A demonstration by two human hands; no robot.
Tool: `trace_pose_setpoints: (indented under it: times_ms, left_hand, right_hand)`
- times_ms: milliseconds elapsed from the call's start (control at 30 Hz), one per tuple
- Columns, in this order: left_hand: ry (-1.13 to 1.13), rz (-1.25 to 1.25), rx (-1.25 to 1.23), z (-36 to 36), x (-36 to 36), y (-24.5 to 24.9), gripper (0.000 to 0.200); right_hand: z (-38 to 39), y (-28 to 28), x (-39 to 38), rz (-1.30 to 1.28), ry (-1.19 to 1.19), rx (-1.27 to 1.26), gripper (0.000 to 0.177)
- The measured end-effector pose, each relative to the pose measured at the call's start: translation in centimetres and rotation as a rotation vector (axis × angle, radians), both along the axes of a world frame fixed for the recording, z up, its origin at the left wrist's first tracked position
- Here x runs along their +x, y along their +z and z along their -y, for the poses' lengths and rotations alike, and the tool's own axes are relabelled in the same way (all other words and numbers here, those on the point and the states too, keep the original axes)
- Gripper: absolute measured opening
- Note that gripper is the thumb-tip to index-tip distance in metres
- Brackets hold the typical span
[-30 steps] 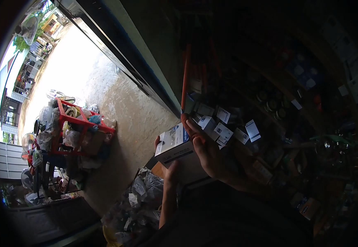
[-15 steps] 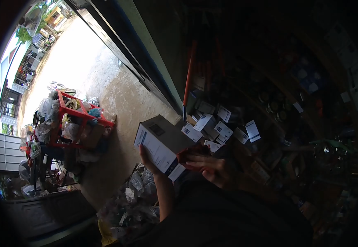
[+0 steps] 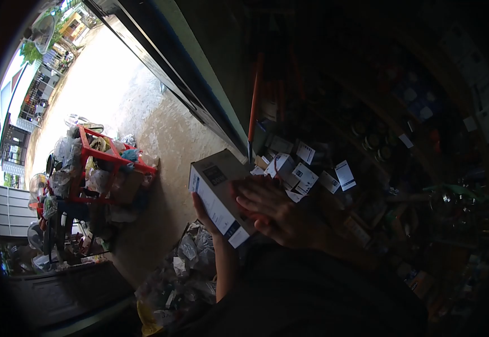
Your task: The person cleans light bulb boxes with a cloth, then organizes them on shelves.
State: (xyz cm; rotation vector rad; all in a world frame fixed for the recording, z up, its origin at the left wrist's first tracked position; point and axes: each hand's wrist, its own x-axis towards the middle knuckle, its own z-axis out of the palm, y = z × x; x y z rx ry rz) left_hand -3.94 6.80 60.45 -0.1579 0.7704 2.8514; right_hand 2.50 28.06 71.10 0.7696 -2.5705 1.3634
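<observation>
A cardboard box [image 3: 208, 164] with a white printed side and a dark label is held up in front of me, tilted. My left hand [image 3: 204, 216] is closed around its lower left side, the thumb along the white face and the other fingers hidden. A red cloth [image 3: 235, 192] lies bunched between the box's brown face and my right hand [image 3: 269, 206]. That hand presses the cloth flat against the box, its fingers close together and pointing left.
Several white-labelled boxes [image 3: 303, 177] stand beyond my right hand, by an orange-red pole [image 3: 254, 106]. Clear plastic bags [image 3: 188, 247] lie below the held box. On the left, a red rack [image 3: 95, 154] is loaded with bagged goods. Dim shelves of goods fill the right side.
My right hand has moved the red cloth left from the box's near corner onto its brown face. My left hand keeps its hold, and the box has tilted slightly.
</observation>
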Motion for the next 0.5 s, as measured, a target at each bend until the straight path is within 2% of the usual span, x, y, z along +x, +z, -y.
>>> trace_pose_setpoints:
  times_ms: [33, 67, 100, 133, 200, 300, 400, 500]
  left_hand:
    - [0.052, -0.009, -0.083, 1.3, -0.6, -0.7, 0.071]
    - [0.103, -0.019, -0.168, 2.4, -1.2, -1.5, 0.073]
    - [0.153, -0.026, -0.255, 3.7, -1.6, -2.3, 0.075]
    - [0.126, -0.019, -0.188, 4.8, -1.8, -2.5, 0.074]
    - [0.161, -0.018, -0.109, 5.2, -1.5, -2.0, 0.074]
    - [0.109, -0.06, -0.063, 5.0, -1.1, -0.4, 0.075]
    - [-0.046, -0.116, 0.015, 3.5, 0.2, -0.7, 0.076]
    - [-0.076, -0.099, -0.079, -0.2, 1.6, 0.6, 0.071]
  right_hand:
    - [0.0, 0.0, 0.9, 0.026, 0.044, 0.011, 0.057]
    - [-0.2, -0.4, 1.8, 0.126, 0.062, -0.08, 0.058]
    - [-0.8, -0.7, 2.4, 0.293, 0.114, -0.248, 0.058]
    - [-1.6, -1.1, 3.0, 0.465, 0.166, -0.417, 0.059]
    - [-2.7, -2.7, 3.4, 0.751, 0.049, -0.702, 0.056]
    - [-3.9, -2.1, 2.4, 0.795, -0.291, -0.924, 0.052]
    - [-2.5, -0.9, -0.6, 0.482, -0.297, -0.803, 0.054]
    - [0.0, -2.2, -3.8, 0.175, -0.092, -0.775, 0.062]
